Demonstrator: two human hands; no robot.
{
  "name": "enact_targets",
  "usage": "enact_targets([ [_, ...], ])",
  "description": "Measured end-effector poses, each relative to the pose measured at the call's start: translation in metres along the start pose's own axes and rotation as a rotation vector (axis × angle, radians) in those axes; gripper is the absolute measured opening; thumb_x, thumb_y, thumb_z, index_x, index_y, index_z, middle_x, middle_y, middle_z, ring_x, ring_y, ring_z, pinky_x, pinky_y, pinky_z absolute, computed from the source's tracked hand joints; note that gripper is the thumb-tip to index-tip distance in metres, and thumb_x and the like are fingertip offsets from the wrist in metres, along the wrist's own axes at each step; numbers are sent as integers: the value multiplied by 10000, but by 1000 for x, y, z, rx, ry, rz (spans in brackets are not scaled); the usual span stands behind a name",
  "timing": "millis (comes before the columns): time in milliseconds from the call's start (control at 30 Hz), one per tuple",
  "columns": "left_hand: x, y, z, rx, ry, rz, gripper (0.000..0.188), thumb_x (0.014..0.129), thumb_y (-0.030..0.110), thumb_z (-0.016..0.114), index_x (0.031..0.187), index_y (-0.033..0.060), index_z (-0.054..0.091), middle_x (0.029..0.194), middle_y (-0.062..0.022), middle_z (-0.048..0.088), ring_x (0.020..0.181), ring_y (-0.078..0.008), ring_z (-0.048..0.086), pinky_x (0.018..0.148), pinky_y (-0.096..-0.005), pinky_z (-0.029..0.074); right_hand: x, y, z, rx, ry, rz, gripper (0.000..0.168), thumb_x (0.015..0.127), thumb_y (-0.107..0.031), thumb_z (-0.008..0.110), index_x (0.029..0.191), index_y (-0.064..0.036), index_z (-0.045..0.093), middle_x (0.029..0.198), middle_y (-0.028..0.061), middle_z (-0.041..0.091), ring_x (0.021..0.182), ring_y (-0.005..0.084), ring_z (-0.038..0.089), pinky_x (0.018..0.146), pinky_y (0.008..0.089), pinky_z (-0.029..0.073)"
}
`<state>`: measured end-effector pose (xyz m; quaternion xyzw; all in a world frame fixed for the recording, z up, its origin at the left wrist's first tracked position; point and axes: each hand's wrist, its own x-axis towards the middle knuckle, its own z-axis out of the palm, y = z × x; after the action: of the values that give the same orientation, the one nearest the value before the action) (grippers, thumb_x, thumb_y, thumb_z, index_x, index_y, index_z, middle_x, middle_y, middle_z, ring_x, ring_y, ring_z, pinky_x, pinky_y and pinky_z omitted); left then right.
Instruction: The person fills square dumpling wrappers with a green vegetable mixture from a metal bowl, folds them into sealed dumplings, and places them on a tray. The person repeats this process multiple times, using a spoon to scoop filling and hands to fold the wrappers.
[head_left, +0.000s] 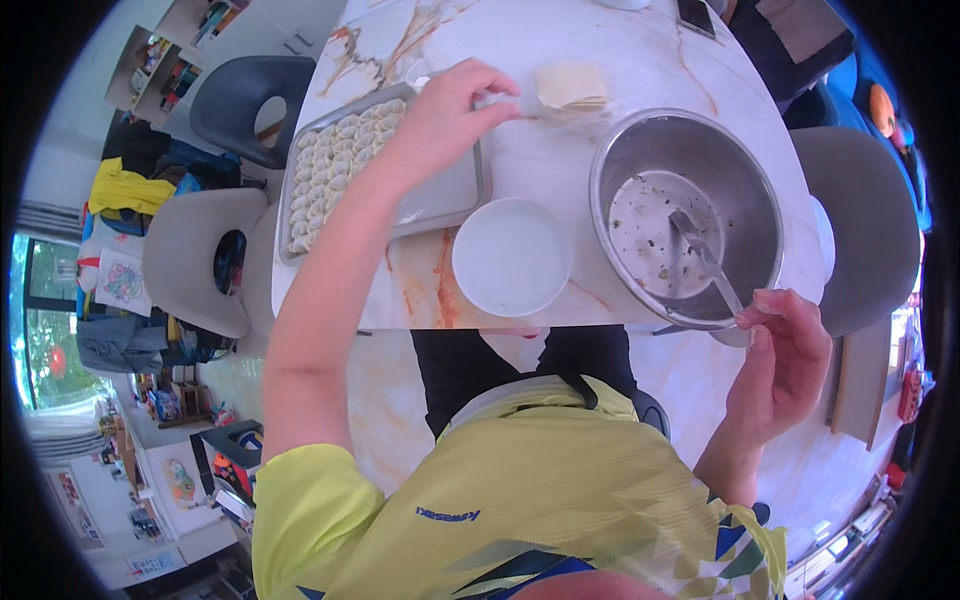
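Observation:
My right hand (784, 360) pinches the end of a clear spatula or flat stick (709, 259), whose other end rests inside a large stainless steel bowl (772, 187). Bits of green and pale filling cling to the bowl's floor. My left hand (480, 97) hangs over the far right corner of a metal tray, fingers curled and apart, with nothing visible between them. Rows of folded dumplings (337, 169) fill the tray's left part; my forearm hides some. Right of that hand lies a stack of square dough wrappers (571, 86) on clear plastic.
A round white plate or shallow bowl (512, 256) stands near the marble-patterned table's (420, 300) front edge. A phone (696, 16) lies at the far right. Chairs (202, 255) flank the table on both sides. Behind the left hand is a small clear dish, partly hidden.

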<state>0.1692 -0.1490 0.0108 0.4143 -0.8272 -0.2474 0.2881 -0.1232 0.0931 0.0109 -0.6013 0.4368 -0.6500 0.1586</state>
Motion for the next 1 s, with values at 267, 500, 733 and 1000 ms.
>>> enact_targets([
  [267,81,-30,54,-28,-90,27,208,831,196,758,940,33,688,916,-41,677,844,-115,609,774,-282,491,-8,11,-40,-154,124,51,342,880,107,536,1218,62,546,1088,189,630,839,184,634,769,277,531],
  [500,91,-33,53,-123,-135,-75,190,807,173,779,909,45,681,798,-3,672,708,-71,588,677,-231,467,-8,27,-54,-144,177,116,327,900,82,551,1225,50,560,1088,172,643,840,166,637,769,262,525],
  [733,88,-26,54,-156,-143,-108,170,817,176,765,899,46,693,844,-5,678,747,-64,575,691,-235,457,-12,34,-60,-96,166,143,322,906,88,541,1226,54,561,1082,169,642,845,157,629,766,262,524],
  [1000,88,-53,67,273,184,167,263,858,229,710,1022,24,713,1073,-106,686,1015,-232,623,865,-338,489,-16,35,-60,-77,182,186,321,909,84,545,1229,58,559,1073,164,641,840,149,625,768,259,521],
])
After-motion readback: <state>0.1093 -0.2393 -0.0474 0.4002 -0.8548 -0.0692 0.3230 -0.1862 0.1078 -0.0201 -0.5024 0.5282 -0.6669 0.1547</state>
